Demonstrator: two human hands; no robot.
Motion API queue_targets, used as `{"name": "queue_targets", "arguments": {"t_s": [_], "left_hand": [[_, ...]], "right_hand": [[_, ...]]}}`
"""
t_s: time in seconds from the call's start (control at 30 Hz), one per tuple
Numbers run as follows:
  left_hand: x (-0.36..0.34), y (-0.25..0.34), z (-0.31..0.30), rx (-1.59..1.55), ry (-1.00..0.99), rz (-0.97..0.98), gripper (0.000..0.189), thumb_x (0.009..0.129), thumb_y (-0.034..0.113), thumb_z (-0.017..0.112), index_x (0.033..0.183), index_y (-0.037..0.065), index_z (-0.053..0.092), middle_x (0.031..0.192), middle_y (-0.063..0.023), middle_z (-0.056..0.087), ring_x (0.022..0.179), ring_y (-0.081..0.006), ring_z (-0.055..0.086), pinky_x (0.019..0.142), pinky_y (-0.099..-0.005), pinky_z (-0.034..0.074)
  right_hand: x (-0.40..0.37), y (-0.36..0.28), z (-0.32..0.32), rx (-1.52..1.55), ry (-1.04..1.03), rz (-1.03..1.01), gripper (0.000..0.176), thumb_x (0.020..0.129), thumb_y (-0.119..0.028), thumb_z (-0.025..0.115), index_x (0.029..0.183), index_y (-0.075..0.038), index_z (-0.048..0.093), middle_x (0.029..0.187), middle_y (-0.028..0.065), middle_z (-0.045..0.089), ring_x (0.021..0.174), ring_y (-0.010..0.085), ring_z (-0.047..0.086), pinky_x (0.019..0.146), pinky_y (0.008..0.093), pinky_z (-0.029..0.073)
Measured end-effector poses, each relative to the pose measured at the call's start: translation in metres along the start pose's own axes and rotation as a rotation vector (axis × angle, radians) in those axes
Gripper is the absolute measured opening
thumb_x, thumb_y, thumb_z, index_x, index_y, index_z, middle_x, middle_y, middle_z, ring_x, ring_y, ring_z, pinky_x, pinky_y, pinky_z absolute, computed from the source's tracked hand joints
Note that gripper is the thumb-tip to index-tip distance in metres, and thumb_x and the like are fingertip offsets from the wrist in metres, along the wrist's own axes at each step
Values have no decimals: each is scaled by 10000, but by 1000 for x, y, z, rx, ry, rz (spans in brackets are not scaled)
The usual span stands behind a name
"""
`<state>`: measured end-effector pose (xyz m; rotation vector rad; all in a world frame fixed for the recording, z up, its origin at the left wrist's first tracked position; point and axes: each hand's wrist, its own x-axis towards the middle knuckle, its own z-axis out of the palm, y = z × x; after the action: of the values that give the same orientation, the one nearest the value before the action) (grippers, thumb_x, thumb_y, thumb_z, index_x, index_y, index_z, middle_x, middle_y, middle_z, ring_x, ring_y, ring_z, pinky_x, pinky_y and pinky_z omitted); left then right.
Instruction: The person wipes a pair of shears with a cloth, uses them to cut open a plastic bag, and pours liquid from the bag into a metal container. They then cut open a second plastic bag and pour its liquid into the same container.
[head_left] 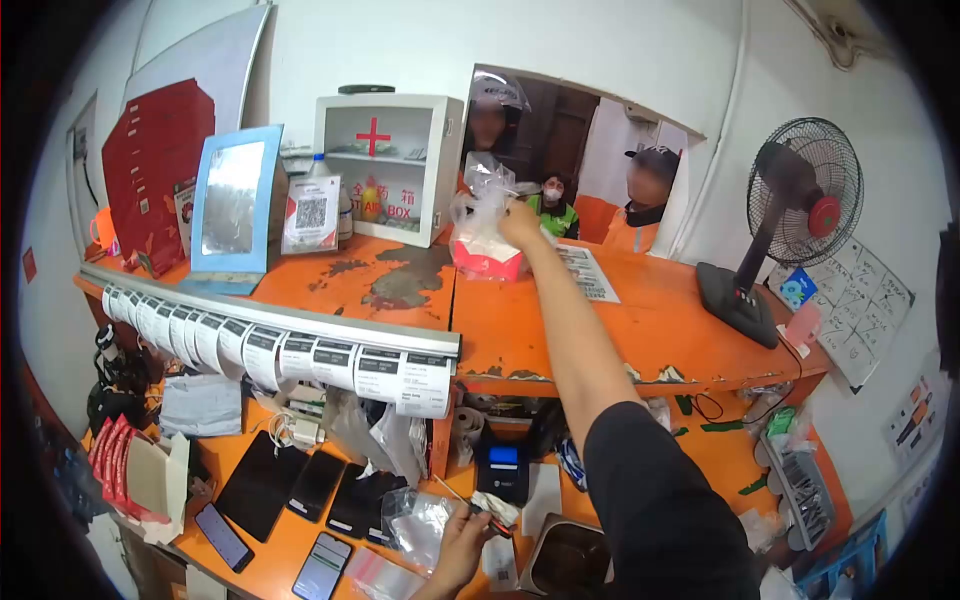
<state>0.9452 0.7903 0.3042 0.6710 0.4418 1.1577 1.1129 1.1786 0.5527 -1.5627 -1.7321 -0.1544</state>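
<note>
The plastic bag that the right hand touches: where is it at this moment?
In the head view, the plastic bag is at upper middle, in the right hand, seemingly resting on the orange counter right of the first-aid box.

Your right hand (520,224), arm stretched over the orange counter (510,335), grips the top of a clear plastic bag (486,185) with a pink-and-white package (488,262) at its bottom, in front of the wall opening where three people (555,207) show. Your left hand (462,545) holds a small dark-and-red tool (492,520) over the lower desk, between a smartphone (322,568) and a metal tray (568,560). Around the counter you have a row of hanging receipts (262,350), a white first-aid cabinet (440,180) and, to the right, a black fan (765,215).
</note>
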Motion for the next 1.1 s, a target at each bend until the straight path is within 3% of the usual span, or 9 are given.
{"name": "queue_targets", "arguments": {"t_s": [0.2,0.3,0.37,0.43,0.67,0.73,0.83,0.97,1.1], "left_hand": [[1,26,30,-5,54,59,223,884,124,464,1076,11,459,893,-68,560,854,-172,570,812,-333,461],[2,37,51,10,-27,88,219,900,149,448,1073,15,466,900,-72,575,853,-156,578,801,-323,462],[1,35,63,47,-81,68,204,912,157,433,1066,32,475,899,-59,575,841,-143,574,797,-319,461],[-5,18,64,54,-120,1,184,914,159,437,1056,50,483,900,-46,575,844,-126,570,786,-304,462],[-23,-41,79,152,-201,-167,248,899,131,449,1127,34,456,1032,-70,555,935,-150,560,781,-307,486],[-29,-50,89,208,-244,-186,242,908,161,459,1113,32,476,1034,-92,564,947,-181,573,785,-363,504],[-32,-62,101,149,-329,-267,227,926,124,418,1121,17,460,1018,-80,567,892,-163,576,791,-362,507],[-33,-75,117,174,-384,-269,234,912,153,448,1102,18,471,1022,-105,568,929,-200,580,794,-413,510],[-34,-89,127,264,-385,-275,227,918,153,438,1089,8,464,1011,-102,568,910,-188,582,794,-397,510]], "right_hand": [[-57,-35,-78,411,237,-232,246,757,-119,581,978,-14,557,904,135,634,819,244,618,721,328,484],[-175,-49,-145,495,-213,-417,194,810,-137,571,945,2,559,895,60,607,830,164,569,759,287,454],[-280,-69,-185,530,-514,-200,167,800,-114,578,925,-5,564,863,85,590,845,192,558,757,308,444],[-353,-63,-199,412,-536,-257,179,764,-103,604,919,-22,570,853,105,564,822,252,544,742,341,441],[-498,-46,-199,366,-86,130,260,702,-140,690,915,-28,592,822,90,551,740,196,556,667,315,453],[-525,-31,-203,486,230,486,260,702,-145,694,907,-28,585,831,93,559,749,198,557,661,311,448],[-576,87,-225,-147,680,500,295,741,-182,633,953,-1,536,933,148,550,892,284,525,788,355,409],[-648,226,-294,-836,842,1240,494,661,-239,698,1045,0,499,1137,171,469,1086,326,421,852,446,361],[-644,248,-328,-992,391,639,588,650,-307,686,1109,-6,473,1226,158,422,1167,318,368,894,462,336]]}}
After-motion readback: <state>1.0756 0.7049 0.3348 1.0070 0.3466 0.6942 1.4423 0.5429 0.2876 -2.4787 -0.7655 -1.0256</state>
